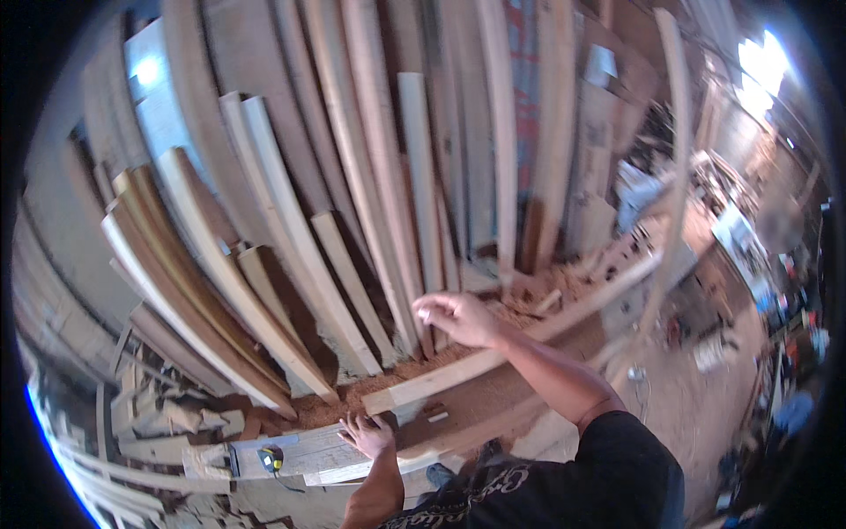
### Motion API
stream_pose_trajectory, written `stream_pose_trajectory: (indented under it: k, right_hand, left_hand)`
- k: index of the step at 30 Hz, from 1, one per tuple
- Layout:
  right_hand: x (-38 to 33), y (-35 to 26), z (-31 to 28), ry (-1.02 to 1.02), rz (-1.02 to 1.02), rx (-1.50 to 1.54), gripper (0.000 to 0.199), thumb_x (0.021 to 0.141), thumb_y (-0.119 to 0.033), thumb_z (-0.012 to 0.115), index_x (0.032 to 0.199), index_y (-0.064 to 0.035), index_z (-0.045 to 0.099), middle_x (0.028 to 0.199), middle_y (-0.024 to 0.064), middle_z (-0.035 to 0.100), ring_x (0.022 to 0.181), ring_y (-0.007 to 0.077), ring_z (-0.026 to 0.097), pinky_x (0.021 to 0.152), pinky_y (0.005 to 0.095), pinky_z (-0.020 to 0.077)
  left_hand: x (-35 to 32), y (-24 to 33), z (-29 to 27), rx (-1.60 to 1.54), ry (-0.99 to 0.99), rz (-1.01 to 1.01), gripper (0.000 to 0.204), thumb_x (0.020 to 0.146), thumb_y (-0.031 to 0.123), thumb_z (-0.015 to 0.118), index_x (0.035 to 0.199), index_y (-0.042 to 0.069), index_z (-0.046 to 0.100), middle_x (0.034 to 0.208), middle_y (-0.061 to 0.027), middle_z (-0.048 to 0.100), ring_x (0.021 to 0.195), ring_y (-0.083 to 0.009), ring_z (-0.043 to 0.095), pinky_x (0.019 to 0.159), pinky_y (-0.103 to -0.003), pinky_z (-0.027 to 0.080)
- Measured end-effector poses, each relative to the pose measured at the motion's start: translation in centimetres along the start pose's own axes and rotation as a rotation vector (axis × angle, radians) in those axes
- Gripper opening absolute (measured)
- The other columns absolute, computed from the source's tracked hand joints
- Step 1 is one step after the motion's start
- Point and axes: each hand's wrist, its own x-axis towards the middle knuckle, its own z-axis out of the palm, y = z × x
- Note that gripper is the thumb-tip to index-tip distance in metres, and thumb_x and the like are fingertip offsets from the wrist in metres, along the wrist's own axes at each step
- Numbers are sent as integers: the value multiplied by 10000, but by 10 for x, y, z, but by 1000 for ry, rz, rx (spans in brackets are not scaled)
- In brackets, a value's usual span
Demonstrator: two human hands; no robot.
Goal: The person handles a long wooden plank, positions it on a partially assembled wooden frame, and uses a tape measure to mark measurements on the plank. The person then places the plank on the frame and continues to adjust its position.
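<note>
My left hand [368, 435] lies on a worn workbench plank [308, 451], palm down with fingers spread. Just beyond its fingertips is the end of a long pale board [449, 377], which runs along the bench to the right. My right hand [460, 319] is raised over this board, near the upright planks, with its fingers curled together. A small pale spot shows at its fingertips; whether it is an object is unclear. To the left of my left hand, a yellow and black tape measure [270, 458] sits on the bench. A small whitish piece [438, 417] lies beside the board.
Several long planks [308, 238] lean upright along the wall behind the bench. Sawdust [388, 381] and wood shavings [538, 295] cover its back. Wood offcuts [181, 419] are piled at left. A tall thin strip [677, 167] rises at right, with clutter [793, 353] beyond.
</note>
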Motion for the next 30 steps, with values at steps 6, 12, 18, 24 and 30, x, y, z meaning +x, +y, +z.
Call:
stream_pose_trajectory:
  k: [6,12,18,24,30]
  right_hand:
    - [-152,62,51,219,104,238,269,1052,-201,628,1243,-22,691,1038,79,756,950,129,709,836,322,585]
    - [-270,123,82,5,274,-97,352,1048,-321,616,1269,-54,680,1042,137,767,956,218,743,846,368,572]
    - [-345,192,87,-183,296,-185,508,991,-468,633,1281,-51,650,1068,169,748,979,341,725,852,467,551]
    - [-384,254,52,-99,400,-191,498,975,-457,647,1272,-58,641,1048,170,744,962,357,719,836,471,550]
    - [-430,297,-54,58,428,-136,478,992,-410,662,1289,-36,626,1064,172,742,953,331,726,819,431,559]
  left_hand:
    - [-2,-10,9,44,110,122,406,995,350,549,1271,74,662,1462,-118,577,1458,-369,427,1242,-583,232]
    - [-16,-11,-4,-207,207,137,303,898,206,620,1149,46,677,1269,-166,638,1256,-401,550,1109,-569,376]
    - [-64,-19,-21,-263,135,334,203,856,120,600,1012,-10,608,970,-214,605,950,-417,566,881,-542,437]
    - [-132,-8,-23,-307,-49,445,110,913,21,562,998,-28,610,941,-211,602,933,-404,567,816,-520,460]
    - [-196,41,-14,-207,-142,597,95,948,64,617,1007,4,661,937,-182,666,912,-388,623,817,-513,503]
